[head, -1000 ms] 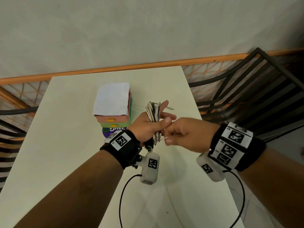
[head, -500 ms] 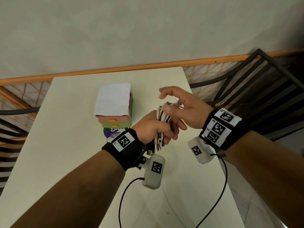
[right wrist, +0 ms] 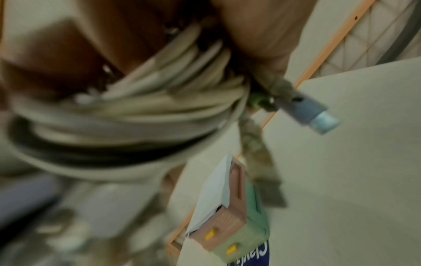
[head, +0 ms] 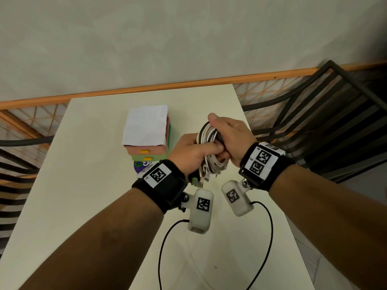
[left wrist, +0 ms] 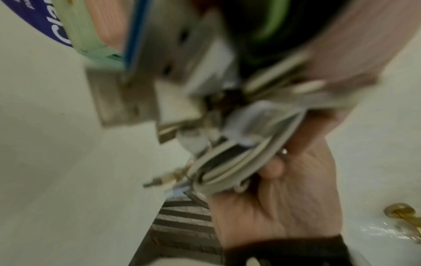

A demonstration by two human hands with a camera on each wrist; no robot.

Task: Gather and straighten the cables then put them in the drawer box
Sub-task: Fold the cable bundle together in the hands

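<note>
Held the cables (head: 210, 141) in a bundle above the worktop (head: 88, 185), beside the drawer box (head: 149, 151): left hand (head: 191, 153) curled round the middle, right hand (head: 231, 137) wrapped over the top loops. Looked light, springy, apt to uncoil; best gripped mid-bundle.

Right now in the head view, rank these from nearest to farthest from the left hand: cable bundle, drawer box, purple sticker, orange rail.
1. cable bundle: gripped in the left hand.
2. purple sticker: on the table, just left of the wrist.
3. drawer box: left and beyond.
4. orange rail: past the table's far edge.
</note>
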